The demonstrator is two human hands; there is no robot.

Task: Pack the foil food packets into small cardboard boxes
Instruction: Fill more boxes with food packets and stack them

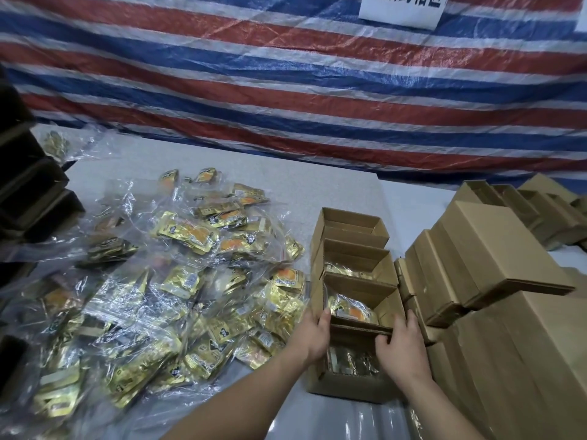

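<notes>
Grey table [333,185]: four open boxes [359,300], two hands' fingers [324,315] gripping one.

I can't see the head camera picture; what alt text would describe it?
Two bare hands, left and right, grip the sides of an open cardboard box holding a gold foil packet, in a row of open boxes on a white table. Bagged packets are heaped to the left, closed boxes stacked to the right.

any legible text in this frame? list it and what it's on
White sign on the striped tarp: large dark characters, cut off by the top edge, not readable.
Gold foil packets: printed labels, too small and blurred.
Cardboard boxes: no print visible.
</notes>
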